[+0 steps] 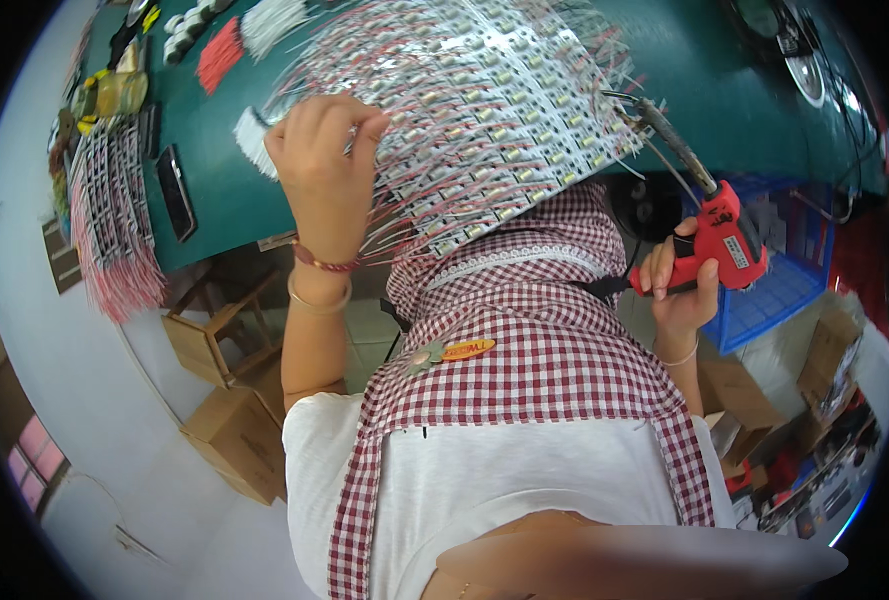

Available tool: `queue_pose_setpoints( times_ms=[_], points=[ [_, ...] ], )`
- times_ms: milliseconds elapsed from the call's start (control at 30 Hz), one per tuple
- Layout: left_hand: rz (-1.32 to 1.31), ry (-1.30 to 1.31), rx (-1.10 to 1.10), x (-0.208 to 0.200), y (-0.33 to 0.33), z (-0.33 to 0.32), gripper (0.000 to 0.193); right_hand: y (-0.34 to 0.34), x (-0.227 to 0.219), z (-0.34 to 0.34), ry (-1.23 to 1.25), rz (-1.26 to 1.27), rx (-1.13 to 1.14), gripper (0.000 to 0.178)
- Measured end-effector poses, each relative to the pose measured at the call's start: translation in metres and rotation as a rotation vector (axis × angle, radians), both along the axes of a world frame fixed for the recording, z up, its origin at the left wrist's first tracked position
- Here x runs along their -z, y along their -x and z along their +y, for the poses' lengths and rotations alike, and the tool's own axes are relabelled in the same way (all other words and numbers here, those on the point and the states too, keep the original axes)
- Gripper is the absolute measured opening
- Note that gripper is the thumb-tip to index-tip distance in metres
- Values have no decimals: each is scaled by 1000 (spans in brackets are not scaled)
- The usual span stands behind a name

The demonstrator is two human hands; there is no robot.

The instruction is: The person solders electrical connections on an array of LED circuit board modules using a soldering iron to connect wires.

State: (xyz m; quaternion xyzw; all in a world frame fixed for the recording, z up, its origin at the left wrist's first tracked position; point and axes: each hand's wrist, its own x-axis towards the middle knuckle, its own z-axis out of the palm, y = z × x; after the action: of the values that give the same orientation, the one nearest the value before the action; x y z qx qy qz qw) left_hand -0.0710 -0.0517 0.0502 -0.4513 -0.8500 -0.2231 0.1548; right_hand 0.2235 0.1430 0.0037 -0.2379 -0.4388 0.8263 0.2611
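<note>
My right hand (686,295) is wrapped round the grip of a red trigger-handled soldering gun (732,240). Its metal tip and a thin feed tube point up and left, close to the right edge of a large panel of small circuit boards (509,140). Rows of yellowish parts and many red and white wires cover that panel, which overhangs the near table edge. Over its left side is my left hand (326,150), fingers curled in and pinched; whatever they hold is hidden. A bundle of white wires (254,140) lies just beside that hand.
On the green table (229,200) are a phone (174,192), another wired panel (114,200) hanging over the left edge, red wires (221,55) and a yellowish jar (122,93). A blue crate (779,300) stands below at right; cardboard boxes (234,440) sit at lower left.
</note>
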Motion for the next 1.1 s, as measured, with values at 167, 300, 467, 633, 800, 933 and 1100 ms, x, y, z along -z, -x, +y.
queue_pose_setpoints(
  times_ms=[167, 300, 467, 633, 800, 933, 1100],
  points=[
    [-20, 29, -169, 11, 78, -20, 10, 25, -9, 12, 113, 120, -15, 53],
    [-55, -102, -170, 29, 165, -41, 12, 37, -26, 19, 100, 164, -54, 52],
    [25, 260, -354, 29, 227, -57, 10, 48, -48, 29, 84, 96, -11, 54],
    [-3, 303, -422, 35, 257, -74, 11, 48, -46, 34, 77, 80, 14, 52],
    [-59, 269, -423, 40, 263, -77, 12, 61, -49, 37, 204, 106, -14, 49],
    [-72, 255, -440, 39, 263, -80, 12, 66, -53, 36, 207, 111, -39, 49],
    [217, 250, -454, 31, 252, -80, 7, 70, -60, 36, 200, 92, -34, 48]
  ],
)
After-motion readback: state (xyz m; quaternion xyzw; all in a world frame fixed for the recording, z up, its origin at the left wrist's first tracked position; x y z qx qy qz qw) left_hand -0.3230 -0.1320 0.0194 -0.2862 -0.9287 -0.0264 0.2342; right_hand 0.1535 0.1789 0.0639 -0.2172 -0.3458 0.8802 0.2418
